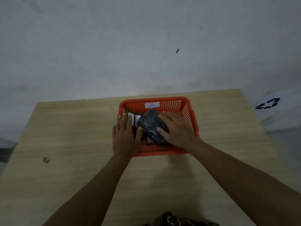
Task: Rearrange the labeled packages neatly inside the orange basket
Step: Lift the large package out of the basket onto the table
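Orange perforated plastic basket [187,110] sits on the wood-grain table [73,128]. Left hand [125,136] and right hand [177,129], fingers spread flat, press crinkly black labeled packages [151,123] inside, gripping nothing.

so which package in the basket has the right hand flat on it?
The bulky dark package in the middle of the orange basket. The right hand lies on it; the flatter package with the white label sits under the left hand.
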`<action>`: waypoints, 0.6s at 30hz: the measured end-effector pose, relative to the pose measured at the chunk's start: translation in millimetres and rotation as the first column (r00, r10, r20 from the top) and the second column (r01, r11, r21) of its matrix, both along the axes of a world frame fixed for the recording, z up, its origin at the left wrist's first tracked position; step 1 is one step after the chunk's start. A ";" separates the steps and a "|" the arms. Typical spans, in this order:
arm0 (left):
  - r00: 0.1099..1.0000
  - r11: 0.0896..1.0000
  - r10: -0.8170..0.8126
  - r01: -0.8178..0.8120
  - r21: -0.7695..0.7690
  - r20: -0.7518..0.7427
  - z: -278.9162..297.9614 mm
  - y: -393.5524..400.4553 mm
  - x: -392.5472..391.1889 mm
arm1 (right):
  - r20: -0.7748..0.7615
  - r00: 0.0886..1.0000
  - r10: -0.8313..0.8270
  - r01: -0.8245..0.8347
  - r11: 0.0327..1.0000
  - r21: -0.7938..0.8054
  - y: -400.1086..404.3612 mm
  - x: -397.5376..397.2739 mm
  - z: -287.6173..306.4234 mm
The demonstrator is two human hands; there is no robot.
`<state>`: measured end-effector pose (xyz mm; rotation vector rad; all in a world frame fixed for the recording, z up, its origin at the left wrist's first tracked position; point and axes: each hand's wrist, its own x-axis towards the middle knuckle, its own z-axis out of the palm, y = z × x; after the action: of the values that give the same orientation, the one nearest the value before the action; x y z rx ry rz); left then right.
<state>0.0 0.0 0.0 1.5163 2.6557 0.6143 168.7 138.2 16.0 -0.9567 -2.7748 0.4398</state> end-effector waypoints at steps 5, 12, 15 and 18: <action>0.969 0.982 0.189 -0.186 -0.033 0.156 -23.5 -2.7 -13.7 | 0.121 0.992 0.029 -0.024 0.999 -0.041 -2.5 -7.5 -27.8; 0.863 0.925 0.369 -0.378 -0.043 0.345 -33.8 2.3 -16.7 | 0.230 0.968 0.099 -0.090 0.995 -0.051 -2.4 -0.4 -53.6; 0.809 0.882 0.449 -0.468 -0.044 0.379 -38.3 2.8 -24.8 | 0.143 0.986 0.085 -0.077 0.995 -0.065 -1.5 1.5 -51.4; 0.790 0.862 0.484 -0.504 -0.051 0.376 -40.8 3.4 -31.2 | -0.034 0.996 0.084 -0.085 0.996 -0.034 -3.2 5.1 -43.9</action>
<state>-31.2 3.4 -40.8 0.5878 2.7189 0.8950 173.9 135.0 -27.9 -0.8339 -2.7951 0.5142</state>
